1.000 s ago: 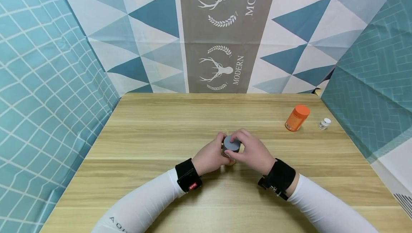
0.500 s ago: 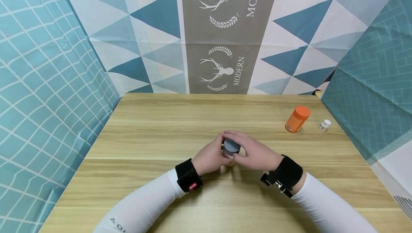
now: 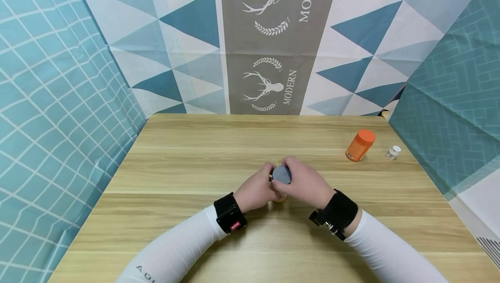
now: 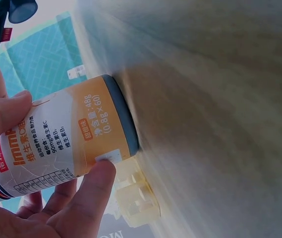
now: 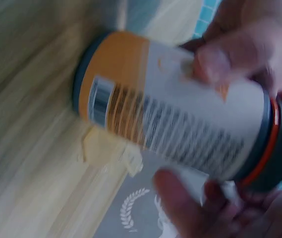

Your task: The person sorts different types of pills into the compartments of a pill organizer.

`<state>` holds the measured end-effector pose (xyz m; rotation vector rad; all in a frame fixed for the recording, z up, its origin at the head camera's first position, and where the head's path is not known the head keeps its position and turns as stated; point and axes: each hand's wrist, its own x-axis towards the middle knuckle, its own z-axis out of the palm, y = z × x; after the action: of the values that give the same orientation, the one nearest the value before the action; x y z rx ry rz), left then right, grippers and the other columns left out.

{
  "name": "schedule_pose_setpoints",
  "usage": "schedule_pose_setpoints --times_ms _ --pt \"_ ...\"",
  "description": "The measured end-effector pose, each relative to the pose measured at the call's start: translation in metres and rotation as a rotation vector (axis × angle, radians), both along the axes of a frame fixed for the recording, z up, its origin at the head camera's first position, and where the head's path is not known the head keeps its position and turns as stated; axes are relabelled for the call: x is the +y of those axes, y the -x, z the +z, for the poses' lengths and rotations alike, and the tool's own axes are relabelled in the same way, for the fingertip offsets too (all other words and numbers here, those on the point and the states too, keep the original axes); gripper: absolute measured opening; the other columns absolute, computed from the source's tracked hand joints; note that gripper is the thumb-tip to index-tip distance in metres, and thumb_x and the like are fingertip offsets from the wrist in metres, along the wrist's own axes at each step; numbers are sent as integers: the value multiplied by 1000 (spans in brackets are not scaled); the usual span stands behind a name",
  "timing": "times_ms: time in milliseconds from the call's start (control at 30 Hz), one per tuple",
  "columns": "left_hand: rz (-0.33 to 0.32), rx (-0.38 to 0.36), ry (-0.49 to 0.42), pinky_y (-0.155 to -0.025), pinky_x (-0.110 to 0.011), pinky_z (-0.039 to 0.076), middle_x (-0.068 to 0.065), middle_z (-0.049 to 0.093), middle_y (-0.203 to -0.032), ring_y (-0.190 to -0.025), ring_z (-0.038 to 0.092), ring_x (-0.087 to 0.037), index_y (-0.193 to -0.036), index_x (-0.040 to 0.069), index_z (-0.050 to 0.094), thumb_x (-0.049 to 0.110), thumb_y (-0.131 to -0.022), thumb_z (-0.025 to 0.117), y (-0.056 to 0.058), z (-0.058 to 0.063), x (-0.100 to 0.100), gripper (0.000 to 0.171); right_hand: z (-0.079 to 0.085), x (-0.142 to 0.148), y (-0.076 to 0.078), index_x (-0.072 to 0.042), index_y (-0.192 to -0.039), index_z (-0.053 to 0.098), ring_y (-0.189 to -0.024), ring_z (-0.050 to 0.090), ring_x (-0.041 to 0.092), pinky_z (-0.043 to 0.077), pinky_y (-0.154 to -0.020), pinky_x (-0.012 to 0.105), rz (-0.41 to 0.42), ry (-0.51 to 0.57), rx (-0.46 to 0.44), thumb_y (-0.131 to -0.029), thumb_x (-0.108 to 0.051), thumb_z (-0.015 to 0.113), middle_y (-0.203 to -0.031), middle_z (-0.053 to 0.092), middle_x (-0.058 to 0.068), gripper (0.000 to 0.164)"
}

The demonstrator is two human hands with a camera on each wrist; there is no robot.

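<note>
A supplement bottle with a white and orange label stands upright on the wooden table, in front of the person. The left hand grips its body, thumb on one side and fingers on the other. At the top, the right hand holds the round grey cap between thumb and fingers. An orange ring shows just below the cap in the right wrist view, where the picture is blurred. Close behind the bottle lies a pale yellow, see-through piece, mostly hidden by the hands in the head view.
An orange jar with an orange lid stands at the back right of the table. Beside it, nearer the right edge, is a small white bottle. Patterned cloths hang along the back and both sides.
The right hand loosened round the cap and shifted right, then came back left with its fingers closed on the cap again. The left hand and bottle have stayed in place.
</note>
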<state>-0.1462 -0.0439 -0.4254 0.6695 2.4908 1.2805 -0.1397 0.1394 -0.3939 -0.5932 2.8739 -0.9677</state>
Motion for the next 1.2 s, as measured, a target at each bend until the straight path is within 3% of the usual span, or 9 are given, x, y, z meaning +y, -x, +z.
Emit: schedule_pose_setpoints --times_ms 100,200,300,433,567,667,767,1033,1200 --pt "-1 -25 -16 -80 -27 50 4 59 -107 -92 59 -9 -126 11 44 24 -79 83 1 0 0 63 0 -6 -3 -14 -94 49 -61 51 16 43 -52 31 -84 -55 3 -87 -62 63 -84 51 3 50" --pt "2 -34 -18 -81 -29 50 3 59 -110 -93 60 -10 -125 12 45 26 -79 84 1 1 -1 62 4 -6 -4 -12 -97 52 -63 52 17 44 -54 32 -85 -92 49 -90 -68 54 -90 52 5 56" --pt "7 -26 -7 -84 -29 50 1 60 -114 -97 60 -11 -126 12 46 26 -78 84 1 2 -3 63 9 -1 -3 -10 -118 58 -93 61 19 53 -75 37 45 -74 112 -97 -51 55 -117 58 6 46" --pt "-16 6 -12 -89 -28 48 2 58 -122 -105 59 -10 -138 12 43 21 -76 84 2 2 -2 75 17 8 1 -11 -143 50 -134 45 20 40 -107 41 308 -70 137 -93 -20 61 -148 46 4 51" --pt "-24 1 -25 -89 -28 48 4 57 -120 -104 59 -9 -139 13 42 20 -77 84 2 1 -2 75 24 13 3 -12 -146 49 -134 46 19 40 -107 40 411 -114 110 -91 -11 60 -148 47 5 57" --pt "-3 -20 -18 -85 -28 49 3 58 -115 -100 60 -10 -131 11 44 23 -77 84 1 2 -2 69 25 13 2 -11 -142 54 -115 57 16 48 -96 36 358 -143 112 -90 -16 63 -137 54 6 53" --pt "5 -33 -13 -82 -28 50 2 59 -113 -98 60 -10 -127 11 47 23 -77 84 1 2 0 63 23 10 1 -9 -131 61 -93 58 11 52 -80 29 248 -160 99 -88 -27 69 -119 57 2 47" --pt "10 -48 0 -80 -29 49 4 59 -106 -90 58 -11 -120 14 48 24 -78 83 0 3 1 57 23 -7 -5 -11 -94 60 -66 52 15 45 -57 29 4 -155 52 -85 -42 70 -85 54 0 34" --pt "7 -63 -9 -80 -29 49 5 60 -105 -89 60 -10 -122 14 47 25 -78 84 1 3 0 58 20 -12 -8 -12 -78 50 -49 46 16 35 -44 29 -91 -237 110 -89 -58 63 -63 48 1 49"
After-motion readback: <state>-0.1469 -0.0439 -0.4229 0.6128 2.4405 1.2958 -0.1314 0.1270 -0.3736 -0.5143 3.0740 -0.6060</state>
